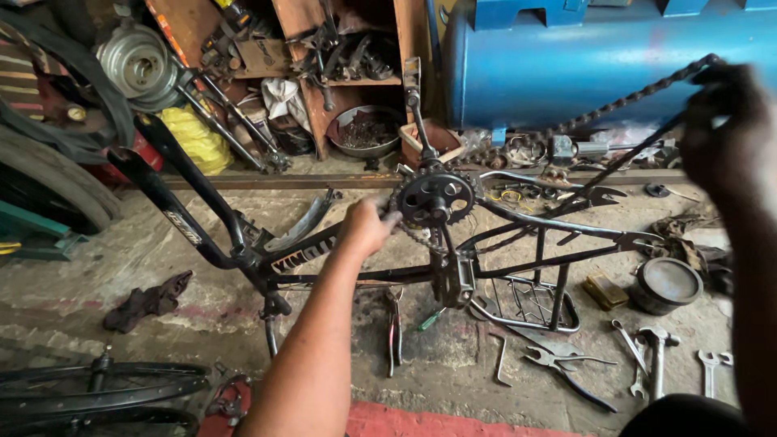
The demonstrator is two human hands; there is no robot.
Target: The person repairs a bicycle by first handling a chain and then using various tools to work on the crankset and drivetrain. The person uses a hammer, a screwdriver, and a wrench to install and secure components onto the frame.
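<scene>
The left hand [366,226] was closed on the chain [615,103] where it met the toothed sprocket [433,197], apparently seating links on the teeth. The right hand [724,121], blurred, had closed around the chain's far end, raised up and to the right so the chain ran taut between both hands. The bicycle frame [340,271] lay on the floor just below the left hand. Beyond it, a metal bowl [366,129] on the shelf held dark small parts.

A greasy black bicycle chain [615,105] stretches taut from the toothed chainring [429,198] up to the right; the black frame [340,263] lies upturned on the concrete floor.
</scene>
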